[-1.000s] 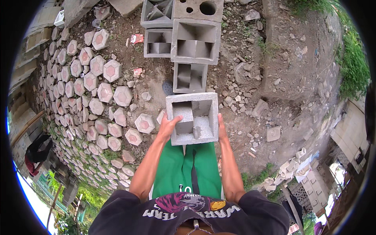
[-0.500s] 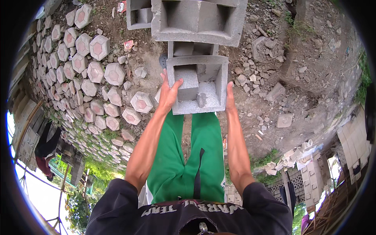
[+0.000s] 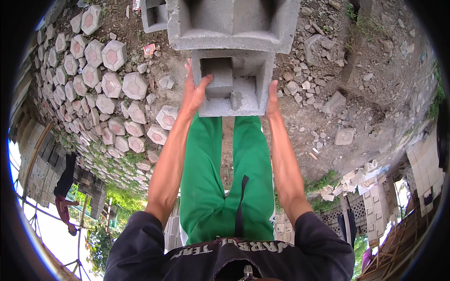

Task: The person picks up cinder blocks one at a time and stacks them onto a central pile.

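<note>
Between my two hands is a grey hollow concrete block [image 3: 234, 111], its open cavities facing up. My left hand [image 3: 193, 93] is closed on the block's left wall, with the thumb hooked over the rim into a cavity. On the opposite side, my right hand [image 3: 273, 100] grips the right wall, thumb along the top edge; its other fingers are mostly hidden. Just beyond the held block is a larger-looking concrete block [image 3: 232, 41], overlapping its far edge in the picture; whether they touch I cannot tell.
Another hollow block [image 3: 150, 21] shows at the far left. Many hexagonal pavers [image 3: 112, 56] with reddish centres cover the ground on the left. Broken rubble [image 3: 304, 89] lies on the right. Stacked blocks [image 3: 375, 215] and another person [image 3: 64, 206] appear toward the rim.
The held block has moved away from my body, up to the far block's near edge. A lower block seen behind it earlier is now hidden. My hands keep their grip.
</note>
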{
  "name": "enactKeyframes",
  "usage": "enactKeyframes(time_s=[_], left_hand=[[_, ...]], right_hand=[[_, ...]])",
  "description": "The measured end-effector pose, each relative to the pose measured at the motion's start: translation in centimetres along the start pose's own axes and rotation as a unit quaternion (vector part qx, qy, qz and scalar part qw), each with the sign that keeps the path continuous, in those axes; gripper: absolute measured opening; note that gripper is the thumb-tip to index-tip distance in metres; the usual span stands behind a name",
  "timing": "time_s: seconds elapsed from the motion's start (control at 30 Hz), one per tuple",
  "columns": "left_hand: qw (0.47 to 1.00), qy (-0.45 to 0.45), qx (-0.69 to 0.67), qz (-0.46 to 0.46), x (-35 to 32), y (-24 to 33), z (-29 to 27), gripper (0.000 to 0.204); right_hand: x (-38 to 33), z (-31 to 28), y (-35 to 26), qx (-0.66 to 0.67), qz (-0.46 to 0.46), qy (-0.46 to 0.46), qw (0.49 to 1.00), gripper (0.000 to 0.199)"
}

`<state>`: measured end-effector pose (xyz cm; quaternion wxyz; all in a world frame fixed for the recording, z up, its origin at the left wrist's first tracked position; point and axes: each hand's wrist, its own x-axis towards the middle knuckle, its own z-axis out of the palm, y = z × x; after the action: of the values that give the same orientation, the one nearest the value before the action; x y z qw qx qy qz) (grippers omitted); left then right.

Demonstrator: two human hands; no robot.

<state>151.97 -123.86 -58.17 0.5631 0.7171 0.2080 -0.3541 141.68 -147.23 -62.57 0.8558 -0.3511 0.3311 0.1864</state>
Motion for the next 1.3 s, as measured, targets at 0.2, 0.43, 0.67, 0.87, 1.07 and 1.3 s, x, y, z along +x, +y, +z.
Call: enactKeyframes(time_s=[0.2, 0.43, 0.67, 0.87, 1.07, 1.3], left_hand=[[0.999, 0.005, -0.036, -0.012, 0.8, 4.0, -0.6, 0.065], [0.999, 0.016, 0.008, 0.034, 1.4, 4.7, -1.1, 0.054], [0.999, 0.003, 0.021, 0.048, 1.6, 4.9, -0.5, 0.057], [0.999, 0.004, -0.012, 0.050, 1.6, 4.8, -0.3, 0.049], [0.999, 0.012, -0.002, 0.053, 2.5, 2.9, -0.9, 0.058], [0.997, 0.042, 0.056, 0.007, -0.1, 6.0, 0.2, 0.062]], right_hand=[[1.9, 3.3, -2.9, -0.016, -0.012, -0.008, 1.000, 0.086], [1.6, 5.2, -3.0, 0.015, 0.002, 0.066, 0.998, 0.087], [1.7, 4.6, -3.6, 0.028, 0.004, 0.012, 1.000, 0.090], [1.8, 4.6, -3.7, 0.013, 0.003, 0.037, 0.999, 0.090], [2.2, 3.3, -3.5, -0.052, -0.008, 0.028, 0.998, 0.087], [-0.1, 5.5, -4.8, -0.121, 0.099, 0.214, 0.964, 0.092]])
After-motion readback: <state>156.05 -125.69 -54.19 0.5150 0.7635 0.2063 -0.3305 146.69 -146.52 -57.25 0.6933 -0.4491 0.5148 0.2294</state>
